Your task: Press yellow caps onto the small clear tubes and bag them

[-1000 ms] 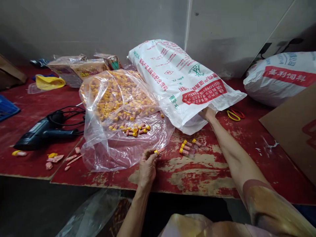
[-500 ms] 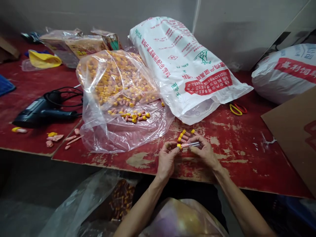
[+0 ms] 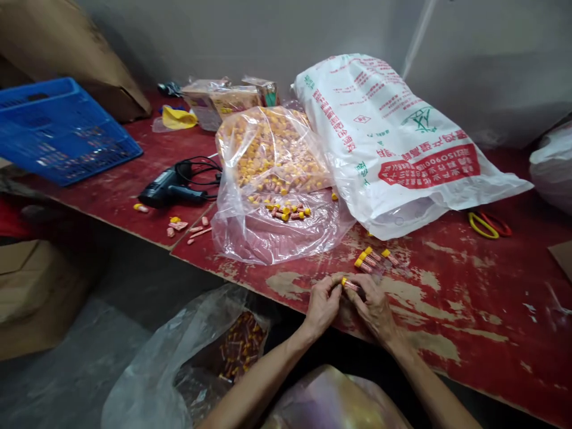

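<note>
Down at the near edge of the table, my left hand and my right hand meet fingertip to fingertip, both pinched shut on one small tube. It is a slim pink cylinder with a yellow cap at its left end, and it lies level between my thumbs and forefingers, just above the tabletop. Whether the clear sleeve around it is a wrapper I cannot tell.

Below my wrists, off the table edge, a limp clear plastic bag hangs open, with more small tubes dimly visible inside.

Just beyond my fingers, a little cluster of loose tubes lies on the worn red board, whose paint is scraped off in pale patches. To the left of them spreads a big crinkled transparent bag, heaped with pink-and-yellow pieces of the same kind, a few spilled near its mouth. Beside it, to the right, a white woven sack printed in red and green slumps on its side. Yellow-handled scissors lie flat past its lower corner.

Further left, a black heat gun rests with its cord coiled, some scraps scattered in front of it. A blue plastic crate sits at the far left, and small packets stand against the grey wall.
</note>
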The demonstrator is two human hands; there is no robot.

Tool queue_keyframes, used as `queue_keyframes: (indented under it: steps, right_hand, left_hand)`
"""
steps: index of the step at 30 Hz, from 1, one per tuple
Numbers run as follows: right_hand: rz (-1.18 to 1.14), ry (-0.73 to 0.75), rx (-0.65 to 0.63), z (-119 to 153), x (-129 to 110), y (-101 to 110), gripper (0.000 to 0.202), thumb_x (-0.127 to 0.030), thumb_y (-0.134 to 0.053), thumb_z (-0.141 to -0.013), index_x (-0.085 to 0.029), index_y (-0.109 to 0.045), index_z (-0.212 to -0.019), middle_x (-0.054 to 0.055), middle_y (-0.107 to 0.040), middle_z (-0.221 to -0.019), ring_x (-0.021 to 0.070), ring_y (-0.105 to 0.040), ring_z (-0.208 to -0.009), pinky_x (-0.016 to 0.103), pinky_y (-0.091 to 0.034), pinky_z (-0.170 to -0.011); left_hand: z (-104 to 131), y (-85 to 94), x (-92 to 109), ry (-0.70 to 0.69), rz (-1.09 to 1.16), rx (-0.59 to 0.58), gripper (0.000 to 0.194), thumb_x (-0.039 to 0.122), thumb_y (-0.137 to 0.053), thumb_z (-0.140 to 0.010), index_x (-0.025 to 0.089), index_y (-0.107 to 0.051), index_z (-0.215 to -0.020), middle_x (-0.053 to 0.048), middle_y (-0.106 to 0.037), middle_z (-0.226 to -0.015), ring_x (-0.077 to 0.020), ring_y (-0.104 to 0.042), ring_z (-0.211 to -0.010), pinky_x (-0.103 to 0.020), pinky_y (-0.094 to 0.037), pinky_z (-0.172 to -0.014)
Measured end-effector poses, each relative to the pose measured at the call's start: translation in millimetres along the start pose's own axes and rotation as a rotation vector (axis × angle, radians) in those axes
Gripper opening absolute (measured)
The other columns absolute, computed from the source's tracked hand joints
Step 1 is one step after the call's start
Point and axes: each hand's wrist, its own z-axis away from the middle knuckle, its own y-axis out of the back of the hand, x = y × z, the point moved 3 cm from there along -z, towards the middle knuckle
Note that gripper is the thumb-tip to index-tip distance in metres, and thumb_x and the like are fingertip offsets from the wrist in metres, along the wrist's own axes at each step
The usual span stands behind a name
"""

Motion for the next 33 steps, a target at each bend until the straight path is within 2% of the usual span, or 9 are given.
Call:
queue_keyframes:
  steps: [4, 7, 11, 14, 18, 22, 26, 30, 33]
  right_hand:
    - [0.366, 0.179, -0.024, -5, -1, -4, 0.02, -0.027, -0.043, -0.099, -0.018, -0.058, -0.108, 0.01, -0.062, -0.099, 0.0249, -0.054, -0.09, 0.04, -0.04, -0.08]
    - [0.531, 0.211, 0.008, -5, -4, 0, 0.02, -0.026, -0.045, -0.097, -0.015, -0.058, -0.109, 0.011, -0.062, -0.1, 0.0255, -0.053, -0.089, 0.04, -0.038, -0.079]
    - [0.574, 0.168, 0.104, -18, 8, 26, 0.025, -0.021, -0.042, -0.095, -0.014, -0.057, -0.114, 0.013, -0.059, -0.11, 0.0263, -0.051, -0.099, 0.042, -0.038, -0.087]
    - [0.587, -0.032, 0.22, -49, 38, 65, 0.026, -0.023, -0.04, -0.093, -0.016, -0.061, -0.107, 0.012, -0.061, -0.107, 0.0258, -0.052, -0.101, 0.04, -0.039, -0.09]
    - [0.565, -0.49, 0.218, -108, 89, 111, 0.034, -0.026, -0.033, -0.092, -0.013, -0.061, -0.107, 0.013, -0.062, -0.108, 0.023, -0.056, -0.099, 0.031, -0.043, -0.085]
    - [0.558, -0.642, 0.084, -155, 120, 118, 0.036, -0.037, -0.04, -0.092, -0.013, -0.065, -0.099, 0.015, -0.066, -0.091, 0.0281, -0.061, -0.088, 0.033, -0.044, -0.074]
    - [0.525, -0.641, -0.076, -169, 131, 105, 0.033, -0.036, -0.064, -0.077, -0.012, -0.065, -0.1, 0.015, -0.065, -0.096, 0.0296, -0.06, -0.091, 0.032, -0.044, -0.075]
    - [0.446, -0.621, -0.024, -150, 114, 106, 0.043, -0.025, -0.06, -0.075, -0.01, -0.056, -0.116, 0.012, -0.065, -0.094, 0.0258, -0.061, -0.088, 0.032, -0.046, -0.076]
    - [-0.044, -0.554, 0.135, -113, 74, 104, 0.041, -0.032, -0.062, -0.077, -0.015, -0.05, -0.112, 0.006, -0.065, -0.088, 0.0213, -0.063, -0.073, 0.031, -0.05, -0.064]
  left_hand:
    - [-33, 42.6, 12, -0.214, -0.39, 0.177, 0.022, 0.012, -0.049, -0.081, 0.018, -0.068, -0.09, -0.006, -0.062, -0.091, -0.0153, -0.06, -0.083, -0.027, -0.048, -0.076]
    - [-79, 79.8, 23, -0.31, -0.704, 0.337, 0.021, 0.011, -0.048, -0.082, 0.017, -0.066, -0.091, -0.009, -0.061, -0.093, -0.0198, -0.058, -0.086, -0.03, -0.047, -0.077]
    - [-151, 100.6, 18, -0.368, -1.215, 0.143, 0.03, 0.006, -0.04, -0.083, 0.014, -0.065, -0.098, -0.015, -0.062, -0.108, -0.0281, -0.054, -0.104, -0.039, -0.042, -0.089]
    - [-182, 102.3, 10, -0.408, -1.356, 0.012, 0.03, 0.007, -0.038, -0.083, 0.013, -0.065, -0.094, -0.016, -0.063, -0.1, -0.0306, -0.054, -0.1, -0.041, -0.041, -0.086]
    - [-184, 106.5, 7, -0.44, -1.353, 0.047, 0.028, 0.008, -0.037, -0.082, 0.013, -0.064, -0.087, -0.018, -0.062, -0.095, -0.0313, -0.055, -0.096, -0.041, -0.041, -0.082]
    - [-164, 112.7, 12, -0.419, -1.088, 0.228, 0.015, 0.013, -0.047, -0.076, 0.016, -0.06, -0.083, -0.012, -0.061, -0.089, -0.0265, -0.057, -0.087, -0.037, -0.043, -0.079]
    - [-120, 107.1, 15, -0.228, -0.367, 0.412, 0.023, 0.028, -0.061, -0.073, 0.017, -0.059, -0.093, -0.003, -0.061, -0.079, -0.0167, -0.058, -0.071, -0.03, -0.046, -0.07]
    - [-67, 70.4, 15, 0.109, 0.355, 0.239, 0.038, 0.03, -0.071, -0.067, 0.017, -0.061, -0.1, -0.001, -0.065, -0.075, -0.0123, -0.061, -0.065, -0.022, -0.047, -0.06]
    - [-40, 37.1, 18, 0.278, 0.632, 0.1, 0.034, 0.026, -0.076, -0.062, 0.016, -0.063, -0.092, -0.002, -0.068, -0.075, -0.0131, -0.063, -0.062, -0.024, -0.05, -0.06]
